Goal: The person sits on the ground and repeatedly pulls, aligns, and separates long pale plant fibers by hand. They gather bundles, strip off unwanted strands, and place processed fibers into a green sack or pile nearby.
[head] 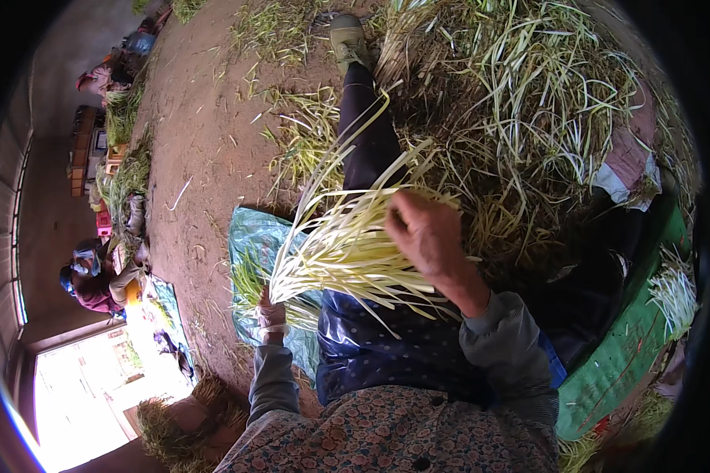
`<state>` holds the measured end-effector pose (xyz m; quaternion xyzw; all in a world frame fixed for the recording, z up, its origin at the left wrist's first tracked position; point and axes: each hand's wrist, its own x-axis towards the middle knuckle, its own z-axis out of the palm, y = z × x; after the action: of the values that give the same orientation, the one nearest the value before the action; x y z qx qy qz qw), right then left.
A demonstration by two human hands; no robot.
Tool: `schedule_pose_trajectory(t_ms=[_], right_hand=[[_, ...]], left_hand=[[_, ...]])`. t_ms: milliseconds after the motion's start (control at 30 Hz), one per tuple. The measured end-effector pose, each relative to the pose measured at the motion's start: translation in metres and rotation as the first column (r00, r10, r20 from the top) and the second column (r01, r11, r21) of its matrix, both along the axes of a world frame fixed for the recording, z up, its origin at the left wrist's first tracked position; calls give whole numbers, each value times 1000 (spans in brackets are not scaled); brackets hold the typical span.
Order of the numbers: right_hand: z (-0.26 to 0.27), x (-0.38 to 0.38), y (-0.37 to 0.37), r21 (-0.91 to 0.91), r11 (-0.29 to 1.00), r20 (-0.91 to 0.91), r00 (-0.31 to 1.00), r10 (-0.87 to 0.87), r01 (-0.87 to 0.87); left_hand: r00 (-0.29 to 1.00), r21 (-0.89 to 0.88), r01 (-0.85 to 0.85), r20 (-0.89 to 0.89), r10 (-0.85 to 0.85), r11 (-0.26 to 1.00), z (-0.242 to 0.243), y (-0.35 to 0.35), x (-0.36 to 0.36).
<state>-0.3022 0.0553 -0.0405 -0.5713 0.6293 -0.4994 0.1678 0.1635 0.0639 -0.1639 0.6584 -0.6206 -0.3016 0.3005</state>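
A bunch of long, pale yellow leafy stalks (337,254) fans out across my lap, over a dark blue polka-dot apron (384,349). At its narrow end, my left hand (271,313), which wears a light glove or wrap, is closed around the stalks. My right hand (429,239) is bare and lies over the spread leaf tips, its fingers curled; whether it pinches any leaves cannot be told. Beneath the left hand, more green-tipped stalks (248,284) rest on a green-blue plastic sheet (254,230).
Heaped loose leaves (526,88) surround my outstretched leg and shoe (348,38). White-stemmed stalks (674,292) lie on a green sheet (609,378) at the right. Two seated people (94,278) (103,77) are at the left, near crates (103,222) and a bright doorway (89,402).
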Motion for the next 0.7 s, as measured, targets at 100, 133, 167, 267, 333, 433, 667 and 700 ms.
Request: schedule_pose_trajectory(t_ms=[100,133,167,267,333,433,667,700], right_hand=[[-23,-32,1,-44,983,59,983,-175,177],[-21,-40,5,-24,985,237,958,-162,173],[-15,-51,10,-5,986,407,901,-149,166],[-15,-96,33,11,991,812,577,-86,132],[-3,-97,41,109,982,795,579,-179,153],[29,-76,44,35,999,798,602,-31,5],[52,-68,39,34,996,720,693,32,-82],[52,-69,40,77,994,690,724,0,-74]], left_hand=[[960,-53,16,280,-1,998,14,4,-29],[955,-54,22,296,-5,998,19,6,-28],[950,-55,28,312,-10,998,22,8,-27],[951,11,5,308,-8,1000,23,4,-29],[948,-55,-30,316,46,998,12,5,-18],[990,-52,-53,129,59,997,11,0,-13],[997,-34,22,73,-20,999,26,-5,-15],[994,-72,17,105,-9,997,11,-1,6]])
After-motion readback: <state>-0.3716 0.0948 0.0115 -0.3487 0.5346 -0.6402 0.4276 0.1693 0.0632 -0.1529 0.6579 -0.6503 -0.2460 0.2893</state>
